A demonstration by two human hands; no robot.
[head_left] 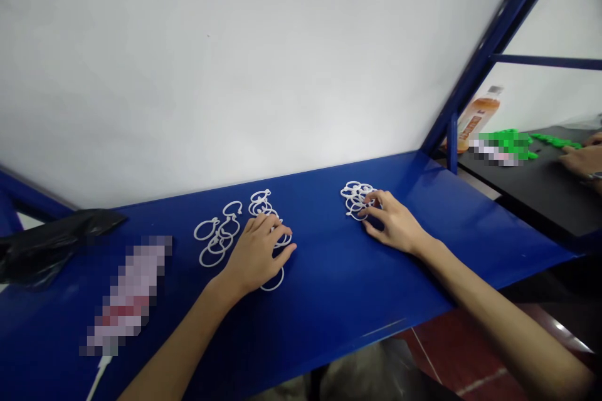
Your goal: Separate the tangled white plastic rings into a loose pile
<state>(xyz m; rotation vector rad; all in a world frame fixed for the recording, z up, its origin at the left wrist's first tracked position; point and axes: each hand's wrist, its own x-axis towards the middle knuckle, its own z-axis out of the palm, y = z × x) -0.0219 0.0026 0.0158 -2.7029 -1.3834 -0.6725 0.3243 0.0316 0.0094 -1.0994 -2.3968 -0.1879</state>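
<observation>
My left hand [258, 250] rests palm down over a group of white plastic rings [260, 200], its fingers apart and thumb stretched to the right. One ring [273, 288] of that group pokes out below the hand, and others are partly hidden under the fingers. Just left of it lies a looser cluster of white rings [219, 242], each with a small knob at its gap. Farther right, my right hand [392, 220] has its thumb and fingers apart at the edge of a third pile of rings [356, 199]. Its fingertips touch or hover over the pile; I cannot tell which.
A blue table [324, 288] meets a white wall. At left are a black plastic bag [61, 238] and a blurred-out object with a white cable [101, 366]. Beyond the blue frame [452, 138], a bottle [480, 116], green pieces [512, 141] and another person's hand [583, 160] are visible.
</observation>
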